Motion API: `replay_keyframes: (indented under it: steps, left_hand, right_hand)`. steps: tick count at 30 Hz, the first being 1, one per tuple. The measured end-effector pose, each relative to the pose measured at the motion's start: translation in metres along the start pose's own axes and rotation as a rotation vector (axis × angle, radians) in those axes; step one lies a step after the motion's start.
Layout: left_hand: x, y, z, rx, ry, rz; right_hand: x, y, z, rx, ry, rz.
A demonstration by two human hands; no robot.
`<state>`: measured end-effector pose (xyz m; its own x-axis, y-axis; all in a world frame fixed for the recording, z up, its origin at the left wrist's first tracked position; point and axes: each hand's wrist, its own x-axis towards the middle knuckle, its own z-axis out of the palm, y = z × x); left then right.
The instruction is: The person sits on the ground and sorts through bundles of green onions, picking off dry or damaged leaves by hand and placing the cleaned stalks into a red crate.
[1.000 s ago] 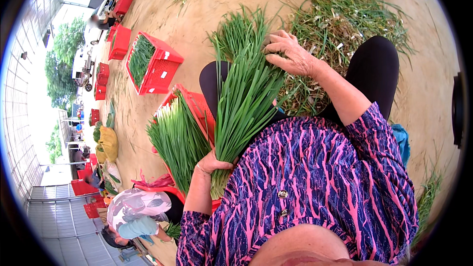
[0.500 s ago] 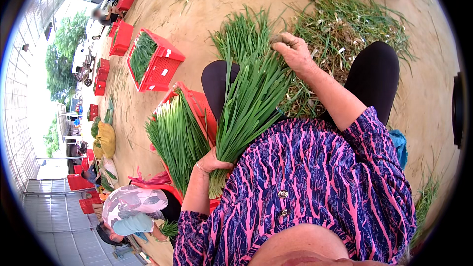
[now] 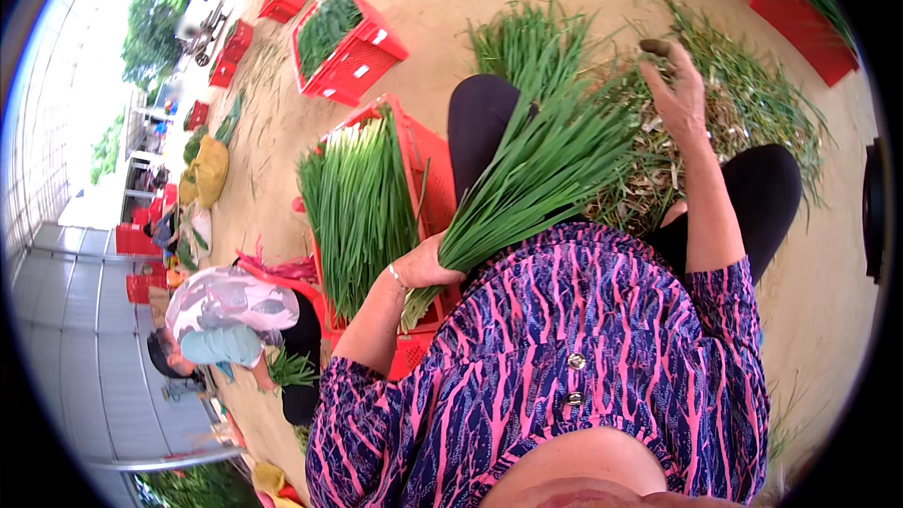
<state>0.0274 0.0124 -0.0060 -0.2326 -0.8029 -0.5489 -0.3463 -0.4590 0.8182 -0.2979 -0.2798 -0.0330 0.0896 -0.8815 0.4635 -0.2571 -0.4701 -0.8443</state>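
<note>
You're in an open-sided produce shed. Metal wall panels (image 3: 75, 320) and trees (image 3: 155, 33) show past the floor's (image 3: 428, 66) left edge, while red crates (image 3: 362, 66) of greens (image 3: 329, 28) stand on it.

The left hand (image 3: 431, 263) is curled closed, the right hand (image 3: 685, 96) raised, thumb apart.

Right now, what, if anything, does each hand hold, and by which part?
The left hand grips a bunch of leaves near its pale ends; the right hand appears empty.
</note>
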Motion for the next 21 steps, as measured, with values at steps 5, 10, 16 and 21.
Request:
replay_keyframes:
  steps: [5, 10, 16, 21]
  left_hand:
    - [-0.008, -0.006, -0.018, 0.032, 0.222, 0.097]
    - [-0.024, 0.009, -0.034, 0.553, 0.679, 0.109]
    - [-0.012, 0.074, -0.027, 1.272, 0.880, 0.023]
    - [0.037, 0.124, 0.000, 1.584, 0.913, 0.509]
  right_hand:
    - [0.005, 0.027, -0.009, -0.337, -0.123, -0.137]
    - [0.001, 0.010, 0.001, -0.246, -0.080, -0.081]
    - [-0.031, -0.160, 0.047, -0.144, -0.366, -0.538]
    - [-0.046, -0.179, 0.078, -0.430, -0.764, -0.584]
